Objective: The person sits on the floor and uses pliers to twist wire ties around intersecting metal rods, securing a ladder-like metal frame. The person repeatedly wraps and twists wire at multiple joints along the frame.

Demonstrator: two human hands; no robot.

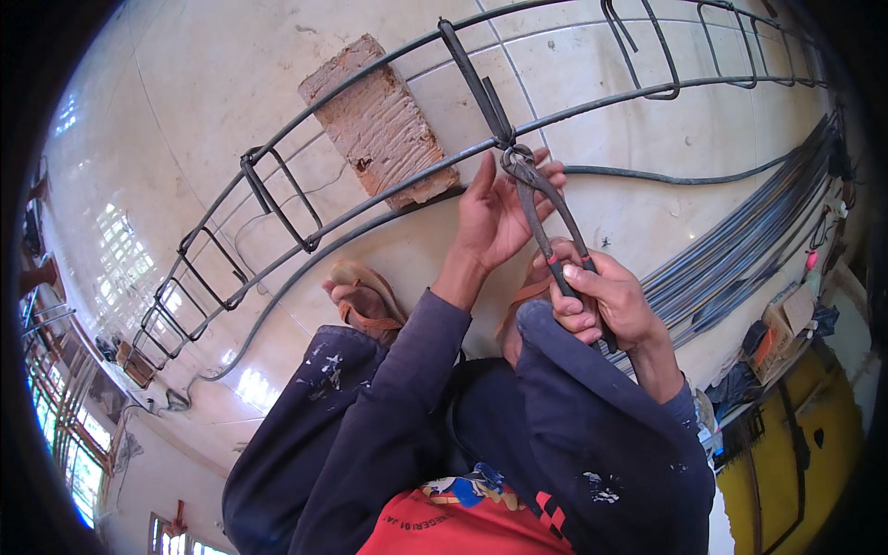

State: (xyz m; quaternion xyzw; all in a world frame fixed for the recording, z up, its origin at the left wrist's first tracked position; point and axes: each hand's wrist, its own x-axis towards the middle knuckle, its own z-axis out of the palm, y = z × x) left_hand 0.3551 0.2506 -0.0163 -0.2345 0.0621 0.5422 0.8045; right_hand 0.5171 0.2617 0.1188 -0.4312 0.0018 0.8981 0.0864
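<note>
A long rebar cage of dark rods with bent square stirrups crosses in front of me. My right hand is closed round the red-and-black handles of a pair of end-cutting pincers. The jaws of the pincers meet the near rod where a stirrup crosses it. Just left of the jaws, my left hand is held palm up with its fingers apart, below that joint. Its fingertips pass behind the pincers, and I see nothing in the palm.
A rough reddish brick lies under the cage on the pale tiled floor. A dark hose-like line runs along the near side. Many loose steel bars lie bundled at right, near a cardboard box. My sandalled foot is close by.
</note>
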